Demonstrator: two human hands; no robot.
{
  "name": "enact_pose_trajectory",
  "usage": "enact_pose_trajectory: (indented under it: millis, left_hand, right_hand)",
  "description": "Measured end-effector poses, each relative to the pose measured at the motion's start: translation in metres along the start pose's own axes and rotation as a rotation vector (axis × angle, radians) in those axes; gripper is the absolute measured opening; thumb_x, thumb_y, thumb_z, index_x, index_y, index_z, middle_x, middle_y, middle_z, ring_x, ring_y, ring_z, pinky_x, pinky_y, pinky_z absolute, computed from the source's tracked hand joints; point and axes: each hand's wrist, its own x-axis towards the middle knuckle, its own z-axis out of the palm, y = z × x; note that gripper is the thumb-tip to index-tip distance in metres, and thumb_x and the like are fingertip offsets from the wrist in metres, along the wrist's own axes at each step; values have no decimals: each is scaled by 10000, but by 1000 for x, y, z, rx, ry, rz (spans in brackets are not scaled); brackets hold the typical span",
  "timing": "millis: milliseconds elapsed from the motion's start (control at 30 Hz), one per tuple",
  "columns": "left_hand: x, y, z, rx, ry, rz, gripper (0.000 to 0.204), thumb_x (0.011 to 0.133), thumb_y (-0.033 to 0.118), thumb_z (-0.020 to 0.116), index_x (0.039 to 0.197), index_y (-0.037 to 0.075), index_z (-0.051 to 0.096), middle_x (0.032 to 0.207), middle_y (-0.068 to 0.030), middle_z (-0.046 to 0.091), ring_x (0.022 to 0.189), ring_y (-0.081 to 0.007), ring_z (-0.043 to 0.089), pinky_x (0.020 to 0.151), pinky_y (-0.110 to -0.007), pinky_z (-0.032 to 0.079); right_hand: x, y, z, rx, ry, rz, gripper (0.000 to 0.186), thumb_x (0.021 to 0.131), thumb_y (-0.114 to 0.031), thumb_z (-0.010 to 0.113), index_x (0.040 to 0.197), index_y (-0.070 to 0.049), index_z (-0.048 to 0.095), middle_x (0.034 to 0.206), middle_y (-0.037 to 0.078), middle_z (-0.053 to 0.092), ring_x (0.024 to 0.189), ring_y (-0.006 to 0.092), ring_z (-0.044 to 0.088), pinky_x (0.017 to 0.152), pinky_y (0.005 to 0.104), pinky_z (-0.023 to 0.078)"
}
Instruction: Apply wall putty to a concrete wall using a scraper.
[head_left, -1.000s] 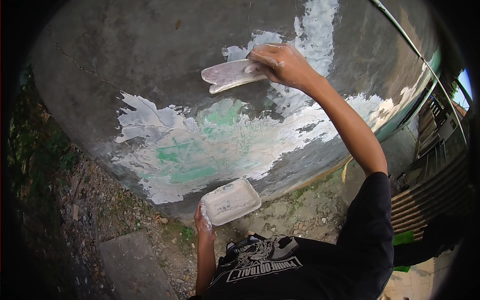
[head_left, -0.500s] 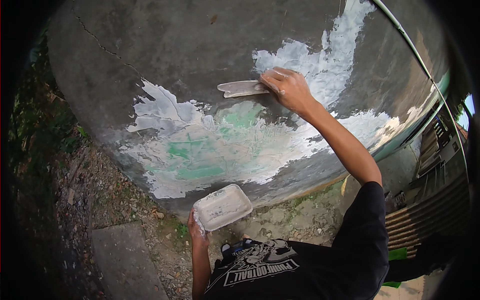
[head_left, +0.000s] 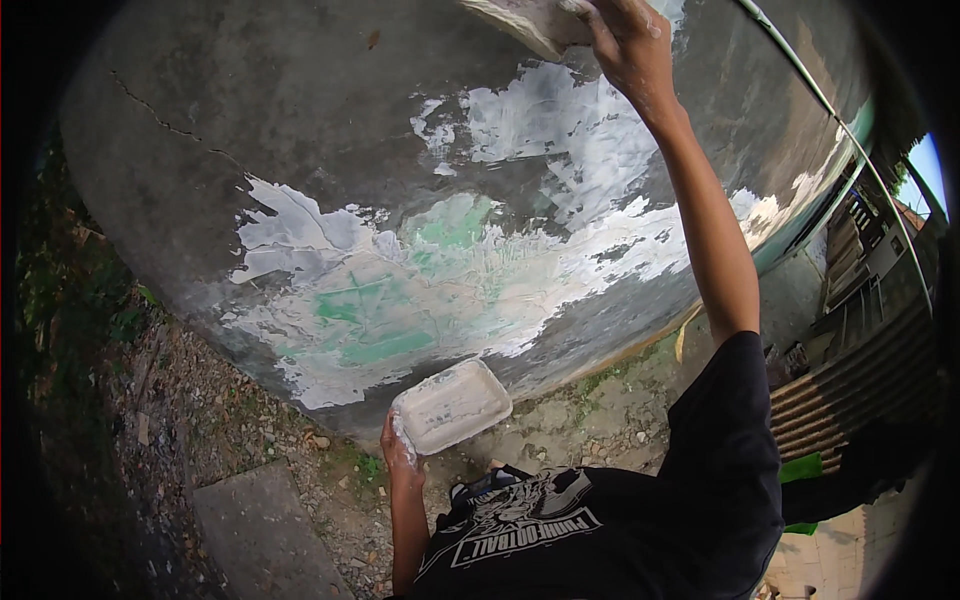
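Note:
My right hand [head_left: 628, 42] is raised high against the grey wall [head_left: 300, 130] and grips a flat trowel [head_left: 525, 20] smeared with white putty, its blade pressed to the wall at the top of the picture. My left hand [head_left: 400, 450] is low, near my chest, and holds a shallow white rectangular tray [head_left: 452, 405] by one corner. Between the hands the wall carries a broad patch of white putty over green paint [head_left: 420, 290].
A thin crack [head_left: 165, 125] runs across the bare wall at upper left. Gravel and weeds lie at the wall's foot, with a concrete slab [head_left: 260, 530] at lower left. Corrugated sheets [head_left: 850, 400] and a pipe [head_left: 830, 110] stand to the right.
My right hand has swept the trowel upward along the wall, from the middle of the putty patch to its top. The tray in my left hand stays low.

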Motion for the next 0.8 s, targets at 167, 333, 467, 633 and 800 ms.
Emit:
enact_pose_trajectory:
  millis: [167,333,467,633,800]
  left_hand:
    - [-3,2,-10,-3,8,-21,339,962,273,510,1229,64,528,1111,-78,631,959,-210,643,817,-362,552]
    - [0,7,-8,-31,-50,-7,333,964,275,505,1216,59,530,1111,-81,628,961,-212,642,821,-361,550]
    - [5,11,-3,-9,-58,-30,344,964,279,503,1217,46,524,1124,-82,621,976,-213,636,835,-362,546]
    - [5,7,-3,21,-103,45,344,962,282,506,1213,47,528,1119,-80,622,977,-209,633,836,-359,544]
    - [-2,13,-2,-30,-78,0,350,957,291,516,1212,51,530,1119,-80,623,978,-202,633,842,-360,542]
  right_hand:
    - [-65,-35,-3,112,-491,-182,146,809,-178,629,934,-111,593,858,23,637,752,252,616,617,377,517]
    - [-96,-22,17,-76,-498,-301,244,713,-151,674,942,-124,597,892,-12,636,852,191,610,643,337,523]
    - [-49,-8,24,-112,-285,-336,248,704,-128,699,932,-118,603,818,3,614,751,202,601,584,337,502]
    - [19,-12,9,-67,-55,-229,179,752,-94,669,835,-50,517,725,134,493,666,347,526,561,430,429]
    - [-9,-42,15,59,-203,-253,216,737,-111,721,885,-86,566,783,45,593,692,262,598,521,380,472]
